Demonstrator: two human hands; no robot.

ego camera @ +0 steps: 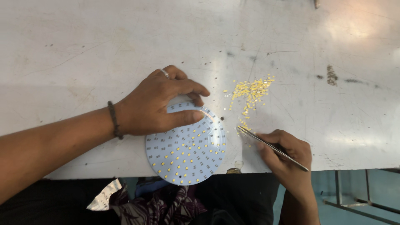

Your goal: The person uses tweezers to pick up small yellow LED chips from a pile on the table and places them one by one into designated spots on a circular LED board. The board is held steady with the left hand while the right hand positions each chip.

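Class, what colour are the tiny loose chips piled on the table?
Yellow chips, clearest in the head view.

Bare white surface (104, 46) lies open above and left; a yellow chip pile (251, 92) and round LED board (186, 152) crowd the near edge.

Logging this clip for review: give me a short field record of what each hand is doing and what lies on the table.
Left hand: pressing flat on the round LED board, wearing a ring and a wrist band
Right hand: holding tweezers, tips toward the loose parts
Round LED board: white, partly filled with small yellow chips, overhanging the table edge
Loose yellow chips: scattered pile right of the board
Table: white, scratched
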